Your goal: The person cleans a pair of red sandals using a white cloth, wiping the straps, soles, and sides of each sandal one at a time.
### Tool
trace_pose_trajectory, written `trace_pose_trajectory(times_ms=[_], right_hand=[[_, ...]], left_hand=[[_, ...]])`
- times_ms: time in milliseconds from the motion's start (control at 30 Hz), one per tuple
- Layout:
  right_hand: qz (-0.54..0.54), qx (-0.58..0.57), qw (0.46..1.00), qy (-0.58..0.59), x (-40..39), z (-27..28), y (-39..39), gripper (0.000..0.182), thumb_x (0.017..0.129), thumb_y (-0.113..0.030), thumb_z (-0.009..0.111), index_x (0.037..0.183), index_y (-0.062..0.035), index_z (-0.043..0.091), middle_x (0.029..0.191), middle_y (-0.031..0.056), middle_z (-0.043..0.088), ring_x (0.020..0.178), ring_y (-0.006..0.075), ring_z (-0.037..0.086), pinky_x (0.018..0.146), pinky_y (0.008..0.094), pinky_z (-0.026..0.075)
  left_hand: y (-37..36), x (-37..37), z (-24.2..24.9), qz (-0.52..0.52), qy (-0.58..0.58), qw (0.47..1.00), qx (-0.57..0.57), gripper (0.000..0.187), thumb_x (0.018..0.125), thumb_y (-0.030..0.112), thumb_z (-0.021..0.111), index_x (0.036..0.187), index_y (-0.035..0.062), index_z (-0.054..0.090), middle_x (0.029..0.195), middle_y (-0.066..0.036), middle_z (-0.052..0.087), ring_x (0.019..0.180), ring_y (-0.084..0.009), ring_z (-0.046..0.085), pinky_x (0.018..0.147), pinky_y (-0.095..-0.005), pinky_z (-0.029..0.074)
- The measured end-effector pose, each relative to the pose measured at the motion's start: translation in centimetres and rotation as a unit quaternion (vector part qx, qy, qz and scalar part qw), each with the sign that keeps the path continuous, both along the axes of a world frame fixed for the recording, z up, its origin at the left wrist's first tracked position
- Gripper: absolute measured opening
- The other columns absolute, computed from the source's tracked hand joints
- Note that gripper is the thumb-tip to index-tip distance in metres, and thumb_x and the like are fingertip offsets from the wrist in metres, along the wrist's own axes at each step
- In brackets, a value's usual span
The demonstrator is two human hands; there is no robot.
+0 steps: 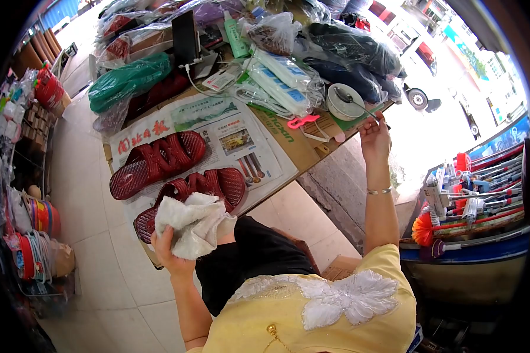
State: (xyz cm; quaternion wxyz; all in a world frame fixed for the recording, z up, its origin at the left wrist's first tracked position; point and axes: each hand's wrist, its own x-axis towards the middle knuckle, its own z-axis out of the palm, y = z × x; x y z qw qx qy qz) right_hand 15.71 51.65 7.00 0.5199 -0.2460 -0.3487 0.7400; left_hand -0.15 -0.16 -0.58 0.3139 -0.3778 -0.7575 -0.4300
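My left hand (169,246) grips a crumpled white cloth (195,222) and holds it against the near red sandal (215,183). A second red sandal (158,159) lies just beyond it; both rest on newspaper (241,141) spread over the table. My right hand (374,136) reaches to the table's far right edge, fingers pinched on the handle of a metal spoon (362,107) whose bowl rests in a white bowl (343,103). A bangle sits on that wrist.
Bagged goods cover the table's far side: a green bundle (129,79), dark bags (350,50), packaged white boxes (280,79), a green bottle (235,36), a phone stand (185,35). Pink scissors (303,122) lie on cardboard. Mops and brushes (477,188) stand at right, plastic wares (32,229) at left.
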Motion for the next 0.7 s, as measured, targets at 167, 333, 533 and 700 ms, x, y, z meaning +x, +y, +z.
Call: trace_pose_trajectory(times_ms=[167, 333, 533, 700], right_hand=[[-0.04, 0.074, 0.996, 0.005, -0.2, 1.6, -1.0, 0.026, 0.108, -0.023, 0.044, 0.123, -0.0059, 0.057, 0.091, 0.0071, 0.064, 0.074, 0.0148, 0.056, 0.065, 0.031, 0.048], [-0.098, 0.16, 0.981, -0.044, -0.6, 2.3, -2.1, 0.026, 0.108, -0.019, 0.045, 0.125, -0.0027, 0.056, 0.091, 0.0065, 0.063, 0.073, 0.0125, 0.056, 0.061, 0.0274, 0.047], [-0.138, 0.321, 0.907, -0.237, -0.7, 0.1, -1.1, 0.029, 0.107, -0.02, 0.049, 0.128, -0.002, 0.057, 0.089, 0.0044, 0.062, 0.069, 0.0076, 0.053, 0.057, 0.0225, 0.043], [-0.089, 0.168, 0.959, -0.211, -0.7, -1.1, -0.4, 0.03, 0.107, -0.026, 0.049, 0.128, -0.0067, 0.057, 0.091, 0.0042, 0.064, 0.073, 0.0099, 0.058, 0.059, 0.0234, 0.045]], left_hand=[[0.1, 0.1, 0.3, -0.007, 0.001, 1.0, 0.003, 0.074, 0.077, 0.026, 0.089, 0.136, 0.0049, 0.049, 0.125, -0.017, 0.061, 0.107, -0.0398, 0.061, 0.088, -0.0452, 0.051], [0.0, 0.0, -0.1, -0.007, -0.013, 1.0, 0.012, 0.074, 0.076, 0.026, 0.09, 0.135, 0.0054, 0.05, 0.123, -0.018, 0.061, 0.106, -0.0397, 0.061, 0.087, -0.0447, 0.051], [0.0, 0.0, 0.0, 0.007, 0.027, 1.0, 0.002, 0.07, 0.076, 0.029, 0.089, 0.131, 0.0033, 0.055, 0.119, -0.016, 0.063, 0.105, -0.0383, 0.061, 0.088, -0.0464, 0.05], [0.4, 0.4, 0.3, 0.017, -0.012, 1.0, 0.02, 0.06, 0.071, 0.025, 0.087, 0.122, 0.008, 0.063, 0.11, -0.012, 0.066, 0.097, -0.0385, 0.062, 0.088, -0.0484, 0.048]])
